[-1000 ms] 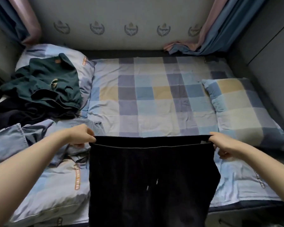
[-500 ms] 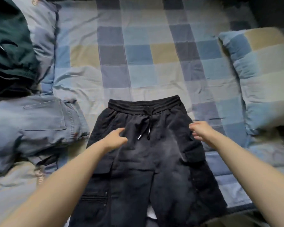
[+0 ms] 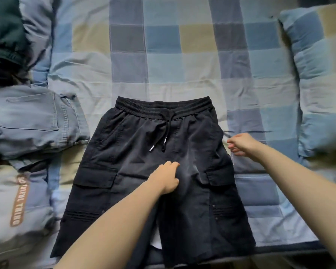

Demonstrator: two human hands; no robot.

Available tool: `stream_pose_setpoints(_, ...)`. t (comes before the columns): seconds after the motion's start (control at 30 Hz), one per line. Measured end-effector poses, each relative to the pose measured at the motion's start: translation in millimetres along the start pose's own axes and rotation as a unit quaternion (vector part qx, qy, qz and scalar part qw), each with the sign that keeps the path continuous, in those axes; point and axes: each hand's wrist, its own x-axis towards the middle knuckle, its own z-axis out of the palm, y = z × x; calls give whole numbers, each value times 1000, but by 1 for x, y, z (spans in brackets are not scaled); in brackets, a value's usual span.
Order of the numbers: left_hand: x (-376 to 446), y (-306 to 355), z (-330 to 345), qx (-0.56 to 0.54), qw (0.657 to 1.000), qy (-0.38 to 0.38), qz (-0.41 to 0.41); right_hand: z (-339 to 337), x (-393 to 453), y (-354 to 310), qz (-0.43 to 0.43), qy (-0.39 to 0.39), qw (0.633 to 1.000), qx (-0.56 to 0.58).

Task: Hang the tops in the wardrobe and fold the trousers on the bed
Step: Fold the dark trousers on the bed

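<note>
We're looking at the black trousers (image 3: 153, 171) lying flat, waistband away from us, on the checked bed (image 3: 163, 55), blue jeans (image 3: 33, 121) crowding their left edge, pillow (image 3: 322, 74) lying right. Our left hand (image 3: 166, 177), fingers curled, grip on the cloth unclear, is now sliding to the crotch; our right hand (image 3: 242, 144) is hovering loosely curled, holding nothing.

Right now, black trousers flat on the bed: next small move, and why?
Probably fold them lengthwise, right leg over left. The black trousers lie flat, waistband up; the left hand rests at the crotch, and the right hand is beside the right edge, gripping nothing.
</note>
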Motion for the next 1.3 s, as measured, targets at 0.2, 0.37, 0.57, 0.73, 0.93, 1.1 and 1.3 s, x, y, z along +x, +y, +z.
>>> stream_pose_setpoints(0.2,25,92,67,108,988,60,89,-6,40,0,-60,-41,996,-44)
stream_pose_setpoints(0.37,51,135,120,161,982,27,91,-4,69,1,-82,-54,994,-48)
stream_pose_setpoints(0.57,68,156,153,165,985,-40,30,15,103,-4,-85,-61,995,3)
stream_pose_setpoints(0.73,78,168,158,115,993,-26,1,29,121,2,-103,-43,994,1)
stream_pose_setpoints(0.93,59,145,135,-34,998,-17,60,25,115,-2,-91,-70,992,53)
stream_pose_setpoints(1.1,21,100,121,-139,986,-33,90,30,89,-10,-103,7,990,100)
stream_pose_setpoints(1.3,-33,17,86,-233,972,-29,31,59,39,-50,-77,24,982,171)
